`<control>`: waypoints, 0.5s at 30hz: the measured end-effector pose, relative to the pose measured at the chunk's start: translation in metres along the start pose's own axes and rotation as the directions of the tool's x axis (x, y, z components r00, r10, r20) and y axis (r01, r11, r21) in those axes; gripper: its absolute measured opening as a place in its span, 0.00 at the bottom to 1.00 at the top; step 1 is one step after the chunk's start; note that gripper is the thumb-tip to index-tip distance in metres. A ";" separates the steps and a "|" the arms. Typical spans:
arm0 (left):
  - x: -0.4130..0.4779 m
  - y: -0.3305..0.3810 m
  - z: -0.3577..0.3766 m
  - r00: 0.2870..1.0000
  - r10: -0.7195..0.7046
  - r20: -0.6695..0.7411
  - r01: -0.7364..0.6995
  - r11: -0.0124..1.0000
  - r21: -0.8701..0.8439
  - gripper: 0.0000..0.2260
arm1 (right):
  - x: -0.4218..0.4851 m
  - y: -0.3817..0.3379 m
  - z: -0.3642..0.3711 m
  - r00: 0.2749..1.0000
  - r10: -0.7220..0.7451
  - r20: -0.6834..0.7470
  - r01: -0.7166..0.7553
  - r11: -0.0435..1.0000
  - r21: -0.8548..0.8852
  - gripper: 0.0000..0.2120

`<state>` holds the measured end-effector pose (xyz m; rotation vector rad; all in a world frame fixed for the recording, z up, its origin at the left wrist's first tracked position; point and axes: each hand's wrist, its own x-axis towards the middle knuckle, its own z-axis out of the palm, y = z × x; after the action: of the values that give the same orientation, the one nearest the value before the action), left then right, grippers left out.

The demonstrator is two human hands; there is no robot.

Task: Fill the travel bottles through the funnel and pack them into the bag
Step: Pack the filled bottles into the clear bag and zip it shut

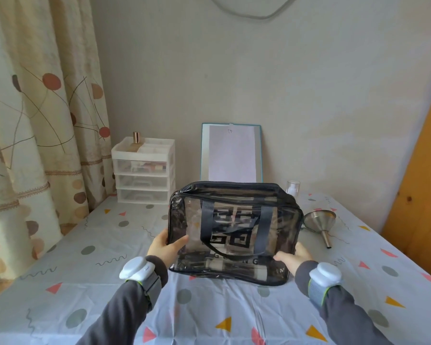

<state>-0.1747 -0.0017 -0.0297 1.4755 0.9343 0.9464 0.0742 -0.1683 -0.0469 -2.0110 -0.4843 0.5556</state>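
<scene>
Left hand (166, 247) and right hand (295, 257) grip the clear bag (234, 220) by its sides, upright on the table (209, 307). The funnel (320, 221) (tipped over) lies just right of it, nearest the right hand.

Clear bag (234, 232) with black trim, black geometric logo, grey straps; tablecloth (85, 282) pale grey with grey dots, pink/yellow triangles, squiggles; funnel (320, 221) silver; drawer unit (143, 170) white; curtain (35, 108) cream with brown circles.
</scene>
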 end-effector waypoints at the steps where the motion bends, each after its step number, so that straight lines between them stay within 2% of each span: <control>1: 0.001 -0.002 0.000 1.000 -0.018 0.004 0.018 0.999 0.026 0.09 | 0.002 0.000 0.002 1.000 0.014 -0.011 -0.014 1.000 0.000 0.28; 2: 0.003 -0.003 -0.001 1.000 -0.026 -0.001 0.026 0.997 0.068 0.10 | 0.003 -0.002 0.003 0.999 0.018 -0.029 -0.019 1.000 -0.010 0.26; 5: 0.009 -0.002 -0.004 0.999 0.006 -0.051 0.004 0.980 0.200 0.11 | 0.006 -0.009 0.007 0.996 -0.046 -0.072 0.042 0.997 -0.061 0.10; 7: 0.013 0.000 -0.010 0.997 0.028 -0.069 -0.012 0.973 0.229 0.09 | 0.006 -0.015 0.010 0.994 -0.079 -0.077 0.074 0.995 -0.066 0.02; 13: 0.030 -0.011 -0.033 0.986 0.014 -0.163 0.008 0.991 0.133 0.08 | 0.010 -0.029 0.026 0.990 -0.140 0.014 0.141 0.983 -0.115 0.02; 15: 0.045 -0.010 -0.043 0.977 0.007 -0.212 0.010 0.997 0.081 0.07 | 0.018 -0.048 0.039 0.985 -0.170 0.005 0.169 0.978 -0.121 0.03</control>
<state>-0.1982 0.0567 -0.0331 1.4616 1.1402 1.0911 0.0616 -0.1097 -0.0250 -2.0609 -0.6935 0.4240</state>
